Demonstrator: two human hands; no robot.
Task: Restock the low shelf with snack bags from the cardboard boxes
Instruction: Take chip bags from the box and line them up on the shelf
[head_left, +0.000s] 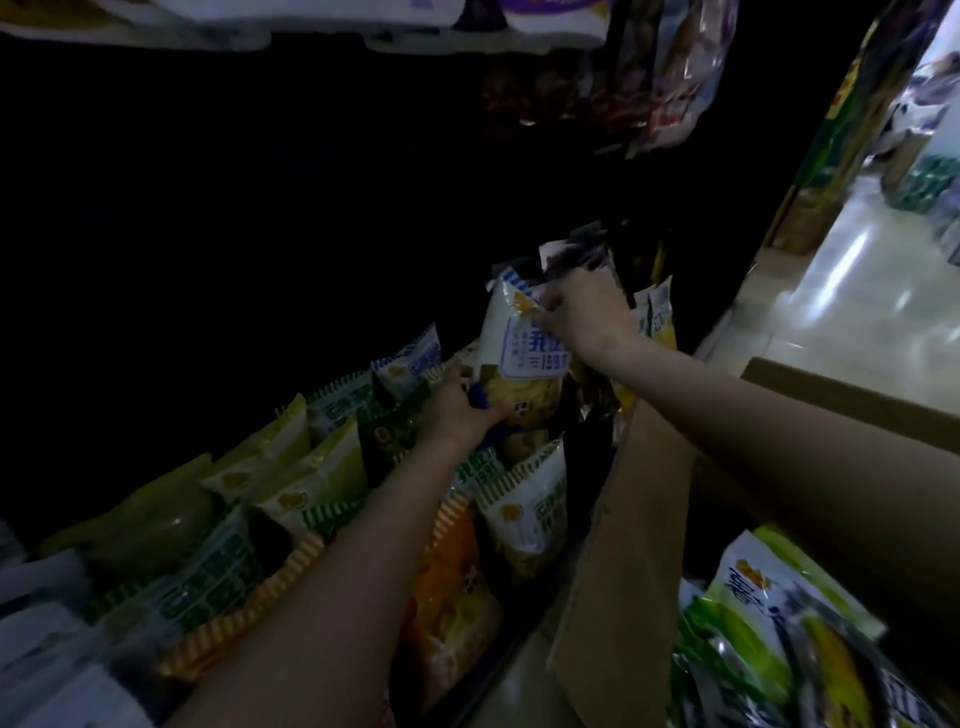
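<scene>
Right now both hands are on one blue bag (524, 358), held upright over the low shelf (291, 499). Her right hand (584, 317) pinches its top edge; her left hand (460, 408) grips its bottom corner. So the bag's long axis runs up and down between them, top tilted slightly away. The dark gap just beneath it, among the standing bags, looks like the slot. A box (644, 545) sits near her right arm.

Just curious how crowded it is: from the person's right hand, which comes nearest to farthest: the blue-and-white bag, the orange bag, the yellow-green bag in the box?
From the right hand:
1. Blue-and-white bag, pinched at its top.
2. Orange bag, lower left on the shelf.
3. Yellow-green bag, bottom right in the cardboard box.
</scene>
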